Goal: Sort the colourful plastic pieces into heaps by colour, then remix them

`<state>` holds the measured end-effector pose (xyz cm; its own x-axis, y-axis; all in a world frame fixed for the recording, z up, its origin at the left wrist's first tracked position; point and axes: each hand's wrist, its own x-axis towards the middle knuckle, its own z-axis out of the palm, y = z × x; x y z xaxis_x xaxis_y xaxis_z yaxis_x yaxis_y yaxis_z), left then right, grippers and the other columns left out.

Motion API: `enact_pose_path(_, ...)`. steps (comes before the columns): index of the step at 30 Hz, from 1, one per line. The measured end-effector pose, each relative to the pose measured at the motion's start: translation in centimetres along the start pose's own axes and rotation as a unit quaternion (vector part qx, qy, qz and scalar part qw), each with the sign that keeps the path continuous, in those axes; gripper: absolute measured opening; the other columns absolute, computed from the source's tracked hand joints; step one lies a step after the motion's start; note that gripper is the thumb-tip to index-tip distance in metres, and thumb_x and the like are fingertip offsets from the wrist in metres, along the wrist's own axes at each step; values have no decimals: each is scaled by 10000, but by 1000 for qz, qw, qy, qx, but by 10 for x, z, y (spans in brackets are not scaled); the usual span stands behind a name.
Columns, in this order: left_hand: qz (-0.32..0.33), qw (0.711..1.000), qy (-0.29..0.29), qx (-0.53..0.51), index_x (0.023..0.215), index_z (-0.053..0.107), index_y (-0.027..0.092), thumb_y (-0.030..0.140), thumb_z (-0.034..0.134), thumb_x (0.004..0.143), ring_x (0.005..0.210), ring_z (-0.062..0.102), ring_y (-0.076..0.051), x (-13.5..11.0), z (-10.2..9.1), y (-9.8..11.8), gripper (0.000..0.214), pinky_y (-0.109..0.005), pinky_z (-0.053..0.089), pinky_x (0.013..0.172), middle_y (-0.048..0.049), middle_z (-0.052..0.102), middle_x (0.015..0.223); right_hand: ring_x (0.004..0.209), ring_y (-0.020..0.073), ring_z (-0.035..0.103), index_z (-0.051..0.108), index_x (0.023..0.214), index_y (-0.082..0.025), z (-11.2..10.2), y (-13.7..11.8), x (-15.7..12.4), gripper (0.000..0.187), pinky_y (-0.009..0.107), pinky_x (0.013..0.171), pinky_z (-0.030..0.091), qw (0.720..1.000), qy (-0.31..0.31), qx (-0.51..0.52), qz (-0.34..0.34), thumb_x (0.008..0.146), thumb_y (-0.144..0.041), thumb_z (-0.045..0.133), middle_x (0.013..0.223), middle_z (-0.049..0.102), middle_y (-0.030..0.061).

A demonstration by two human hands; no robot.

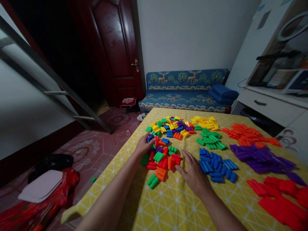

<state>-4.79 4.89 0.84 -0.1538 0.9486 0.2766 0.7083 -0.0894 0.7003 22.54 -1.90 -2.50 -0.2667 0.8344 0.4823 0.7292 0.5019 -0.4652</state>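
Note:
A mixed heap of small coloured plastic blocks [168,141] lies on a table under a yellow patterned cloth [168,202]. My left hand [143,146] rests on the heap's left edge, fingers curled over a few blocks near a blue one. My right hand [192,173] lies flat and open on the cloth just right of the heap, fingers stretched toward red and orange blocks [166,166]. A sorted pile of blue blocks [216,165] sits just beside it.
Sorted piles lie to the right: yellow [204,122], green [210,139], orange [250,134], purple [262,158], red [281,195]. A blue sofa [185,89] stands behind the table, a dark door [115,51] at left, a white cabinet [271,102] at right. A red bag [48,192] lies on the floor.

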Motion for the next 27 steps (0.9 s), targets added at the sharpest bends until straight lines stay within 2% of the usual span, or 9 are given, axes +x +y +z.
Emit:
enact_pose_path(4,22,988,-91,-127,1285,608,158,550,509,882,1212,592,-264,-6,10,2,572,-397,453,1035,-116,639,1306,1384,285,401,283,1497,-195,3,1,-1,698,490,1094,407,998,-48,-18,-24,906,-464,535,1502,413,154)
enact_pose_path(7,40,983,-95,-152,1301,599,183,535,472,908,1248,567,-257,-19,0,15,542,-390,436,1061,-100,612,1347,1383,279,403,251,1511,-203,2,1,-2,728,484,1095,408,998,-53,-15,-32,894,-437,556,1502,415,148)
enact_pose_path(11,59,998,-24,-20,1230,640,163,451,596,841,1194,584,-293,-53,-29,28,487,-436,445,1035,-144,641,1267,1356,282,436,337,1462,-165,-2,-1,0,656,482,1097,408,999,-21,2,-28,885,-382,562,1454,462,168)
enact_pose_path(14,77,993,-62,71,1171,669,195,413,625,821,1099,611,-295,-93,-43,37,414,-448,487,955,-129,666,1160,1296,280,495,432,1386,-151,-4,-4,1,542,475,1074,433,1000,-7,20,-12,886,-330,539,1381,526,166)
enact_pose_path(16,114,983,-113,86,1195,656,207,399,647,802,1141,585,-294,-119,-40,42,437,-440,481,971,-131,624,1246,1265,277,519,474,1345,-150,-5,-6,2,492,469,1063,443,1000,-6,28,-3,883,-309,531,1345,552,160)
enact_pose_path(19,145,973,-129,124,1362,531,212,372,706,727,1277,473,-347,-140,-24,49,678,-502,424,1036,-149,488,1433,1262,269,517,496,1334,-163,-6,-8,2,475,462,1067,440,999,-18,29,-7,877,-291,533,1338,559,145)
enact_pose_path(22,149,968,-122,159,1448,423,231,371,675,756,1313,427,-349,-137,-7,53,749,-529,361,1082,-129,452,1475,1279,267,499,497,1358,-213,-8,-10,0,505,467,1073,433,998,-46,18,-26,865,-299,563,1380,537,110)
enact_pose_path(24,144,966,-120,175,1445,426,234,407,644,790,1296,440,-340,-125,-1,57,712,-508,365,1074,-122,489,1442,1282,266,494,493,1372,-243,-8,-11,0,525,465,1071,434,998,-59,13,-33,858,-306,579,1406,517,89)
enact_pose_path(27,121,963,-117,211,1400,478,245,398,648,784,1199,517,-329,-104,0,67,657,-463,417,998,-118,605,1286,1280,256,497,491,1378,-266,-9,-12,-1,533,448,1067,439,997,-66,19,-32,854,-297,580,1415,508,74)
